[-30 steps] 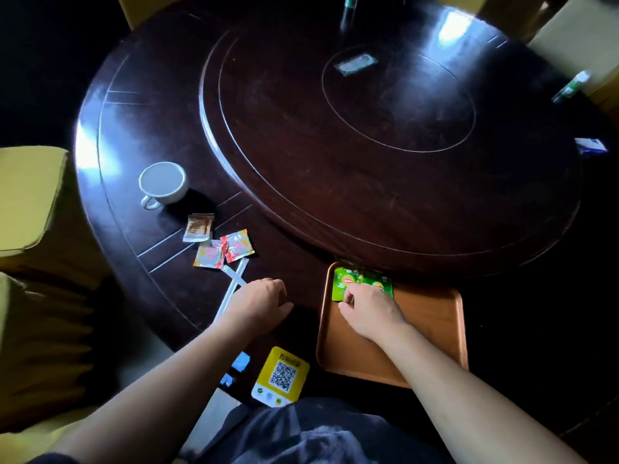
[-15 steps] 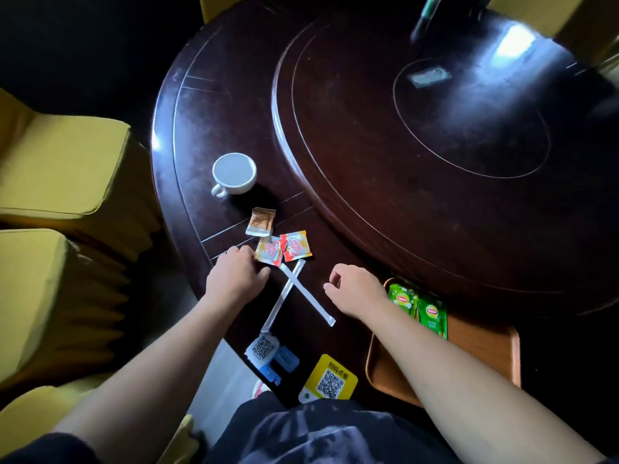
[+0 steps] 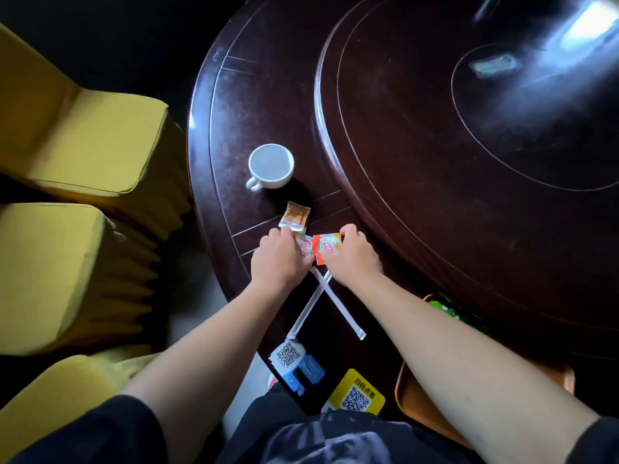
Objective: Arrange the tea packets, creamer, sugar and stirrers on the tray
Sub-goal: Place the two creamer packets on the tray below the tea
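Both hands are down on the dark round wooden bench (image 3: 254,105): the left hand (image 3: 278,262) has its fingers curled on one red-and-orange creamer sachet (image 3: 304,246), and the right hand (image 3: 352,259) pinches the other creamer sachet (image 3: 327,246) just beside it. The two white paper-wrapped stirrers (image 3: 321,303) lie crossed nearer, and the brown wooden tray (image 3: 407,393) waits at near right.

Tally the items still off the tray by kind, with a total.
Red-and-orange creamer packets: 2
Brown sugar packet: 1
White paper-wrapped stirrers: 2
White ceramic cup: 1
Total: 6, all on the dark wooden table.
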Demonstrator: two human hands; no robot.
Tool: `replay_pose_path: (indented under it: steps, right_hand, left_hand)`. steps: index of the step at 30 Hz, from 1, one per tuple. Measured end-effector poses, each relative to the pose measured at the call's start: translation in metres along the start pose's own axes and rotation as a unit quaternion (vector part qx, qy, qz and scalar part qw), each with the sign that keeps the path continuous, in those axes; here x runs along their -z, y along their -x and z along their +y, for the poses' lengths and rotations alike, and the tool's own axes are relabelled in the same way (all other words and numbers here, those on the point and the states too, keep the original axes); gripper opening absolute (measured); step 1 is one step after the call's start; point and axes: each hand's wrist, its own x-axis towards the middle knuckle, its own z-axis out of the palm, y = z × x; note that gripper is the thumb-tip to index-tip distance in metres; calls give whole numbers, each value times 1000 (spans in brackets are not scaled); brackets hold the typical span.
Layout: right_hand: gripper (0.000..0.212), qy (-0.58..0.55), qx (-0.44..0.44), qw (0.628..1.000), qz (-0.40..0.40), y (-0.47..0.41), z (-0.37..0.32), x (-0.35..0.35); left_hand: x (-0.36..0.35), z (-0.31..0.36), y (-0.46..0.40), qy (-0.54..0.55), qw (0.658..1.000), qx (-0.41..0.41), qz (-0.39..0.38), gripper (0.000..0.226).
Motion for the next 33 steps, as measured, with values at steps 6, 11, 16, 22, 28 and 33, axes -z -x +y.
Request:
replay_pose_path:
  steps: [6,11,16,22,28,33]
  right_hand:
    - [73,20,1,1000,-15,-15,0,-6]
    - [44,-13,11,1000,-14,-19,8,0]
    - [6,-118,19,993,-6,-7,18,11]
    - [6,-251,-26,967,22,25,53,31]
    - [3,-359,-108,923,91,75,112,44]
    - [16,-395,-176,897,93,120,175,42]
  left_hand:
    - [1,1,-4,48,998,39,-23,57]
    - [8,-2,1,106,993,42,-13,33]
    - [20,-7,10,220,974,42,1,17]
    - [29,6,29,267,962,55,-19,8]
    - [16,44,57,292,952,54,-71,12]
    - [-15,84,93,346,921,46,-174,7]
